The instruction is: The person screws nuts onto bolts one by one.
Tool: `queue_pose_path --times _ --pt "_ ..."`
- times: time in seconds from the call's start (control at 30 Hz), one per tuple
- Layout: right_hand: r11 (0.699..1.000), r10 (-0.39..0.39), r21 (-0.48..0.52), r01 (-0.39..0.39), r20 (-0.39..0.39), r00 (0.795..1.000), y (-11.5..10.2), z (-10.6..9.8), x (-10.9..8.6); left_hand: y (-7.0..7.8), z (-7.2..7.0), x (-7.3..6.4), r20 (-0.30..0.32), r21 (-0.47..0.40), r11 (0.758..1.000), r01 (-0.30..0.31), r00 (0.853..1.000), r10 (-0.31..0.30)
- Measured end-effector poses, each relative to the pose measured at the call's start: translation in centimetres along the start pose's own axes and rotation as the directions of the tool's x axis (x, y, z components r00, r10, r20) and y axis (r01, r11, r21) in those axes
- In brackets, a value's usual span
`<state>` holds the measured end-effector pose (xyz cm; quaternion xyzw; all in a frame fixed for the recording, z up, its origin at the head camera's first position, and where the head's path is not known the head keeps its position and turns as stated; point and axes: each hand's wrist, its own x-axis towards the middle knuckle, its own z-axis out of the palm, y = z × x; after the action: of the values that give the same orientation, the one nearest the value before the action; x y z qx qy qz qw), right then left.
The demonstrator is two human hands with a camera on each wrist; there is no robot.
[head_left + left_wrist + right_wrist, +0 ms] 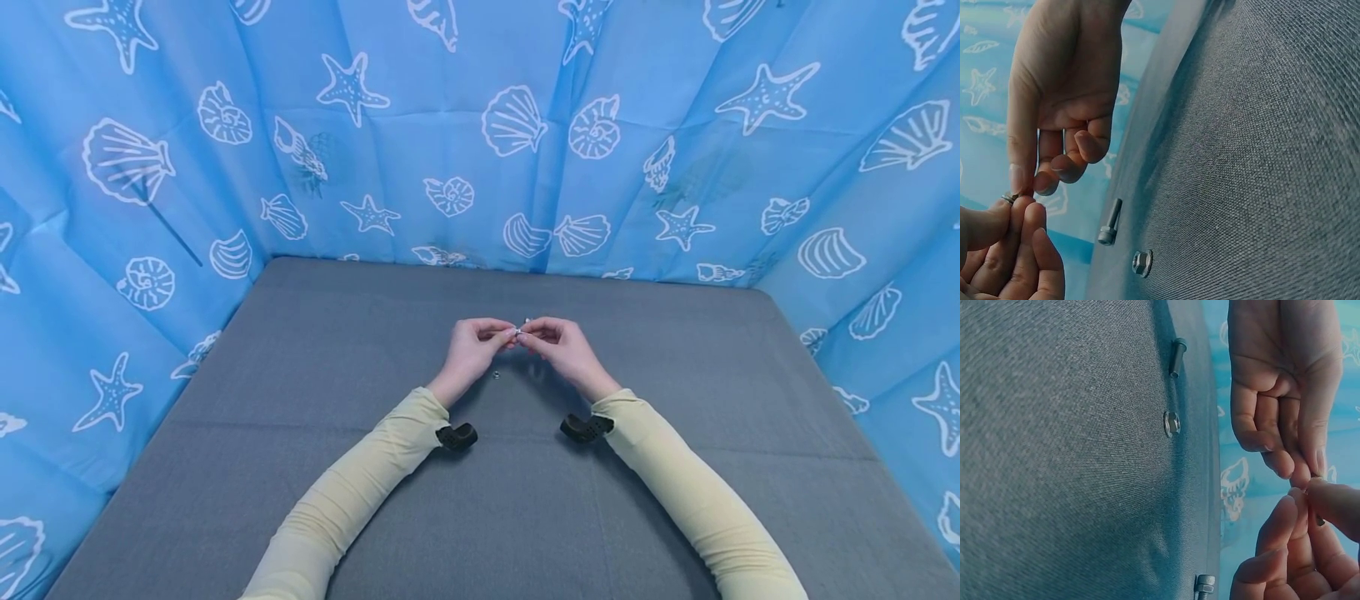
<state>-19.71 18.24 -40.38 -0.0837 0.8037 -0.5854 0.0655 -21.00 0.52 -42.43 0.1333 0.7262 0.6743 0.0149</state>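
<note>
In the head view my left hand (471, 350) and right hand (564, 346) meet fingertip to fingertip above the table. Both pinch a small metal fastener (517, 332) between thumb and fingers. A ring-like metal edge (1007, 199) shows at my left thumb in the left wrist view. Below my right thumb, a dark metal end (1320, 520) sticks out in the right wrist view. The fingers hide the rest. Nearby on the table lie a flange nut (1142, 263) and a socket-head bolt (1110, 223). The right wrist view shows another bolt (1177, 357).
A grey cloth-covered table (360, 333) spreads beneath both arms. Blue curtains (450, 133) with white shells and starfish enclose its back and sides. At the right wrist view's lower edge is a bolt head with a collar (1204, 584), partly cut off.
</note>
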Motion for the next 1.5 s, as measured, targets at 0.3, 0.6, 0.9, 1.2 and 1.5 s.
queue_pose_path --times 0.3,0.6,0.9,1.2,1.5 --pt "1.0 -0.017 -0.019 0.016 -0.032 0.999 0.76 0.14 0.43 -0.06 -0.11 0.03 -0.002 -0.009 1.0 -0.019 1.0 0.019" --pt "0.999 -0.02 -0.037 0.019 -0.031 0.999 0.34 0.4 0.49 -0.03 -0.17 -0.02 -0.005 -0.003 1.0 -0.014 1.0 0.014" --pt "1.0 -0.019 0.01 0.019 -0.022 1.0 0.36 0.35 0.36 0.09 -0.1 -0.12 -0.014 0.001 1.0 -0.014 1.0 0.014" --pt "1.0 -0.026 0.001 0.026 -0.031 0.999 0.55 0.37 0.35 0.05 -0.06 -0.09 -0.013 0.009 1.0 -0.02 1.0 0.02" --pt "1.0 0.001 0.006 -0.001 -0.046 0.999 0.39 0.36 0.34 0.04 0.0 -0.13 -0.014 0.006 1.0 -0.004 1.0 0.004"
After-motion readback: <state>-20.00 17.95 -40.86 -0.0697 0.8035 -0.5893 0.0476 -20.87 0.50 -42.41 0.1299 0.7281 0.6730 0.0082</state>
